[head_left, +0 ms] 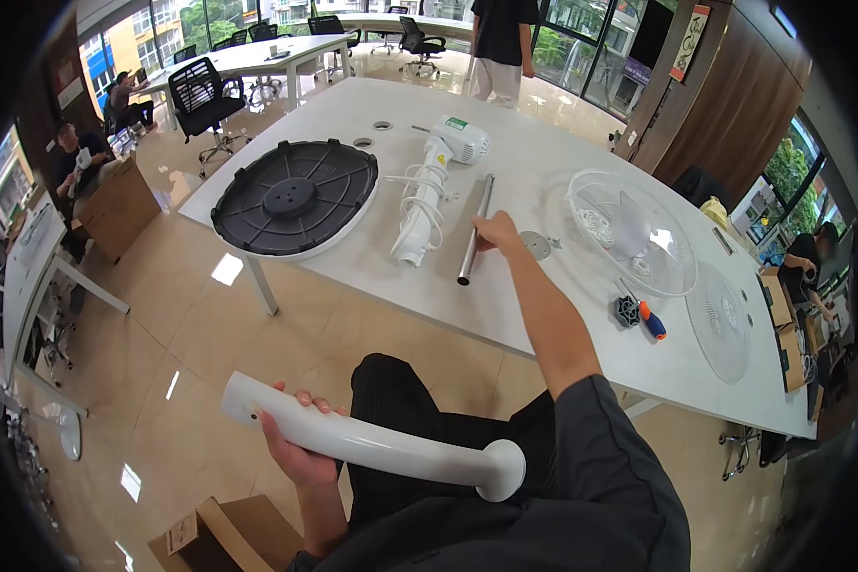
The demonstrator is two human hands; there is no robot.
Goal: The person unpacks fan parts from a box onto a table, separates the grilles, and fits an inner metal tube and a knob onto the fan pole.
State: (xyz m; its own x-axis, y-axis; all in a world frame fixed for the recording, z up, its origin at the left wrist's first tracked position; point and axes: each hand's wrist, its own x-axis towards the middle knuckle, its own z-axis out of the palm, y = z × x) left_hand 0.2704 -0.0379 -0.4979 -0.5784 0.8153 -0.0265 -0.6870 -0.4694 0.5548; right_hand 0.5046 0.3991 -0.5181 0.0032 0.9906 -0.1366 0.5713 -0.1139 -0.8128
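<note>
My left hand is wrapped round a white, slightly curved fan stand tube with a flared end, held over my lap. On the table, my right hand closes on a shiny metal pole. Left of the pole lies a white fan motor unit, its neck wound with a cable. A round black ribbed fan base is farther left. Beside my right wrist rests a small metal disc.
Fan guards and a clear fan blade occupy the right of the white table, near an orange-and-blue screwdriver and a dark knob. An open cardboard box sits on the floor lower left. A person stands behind the table.
</note>
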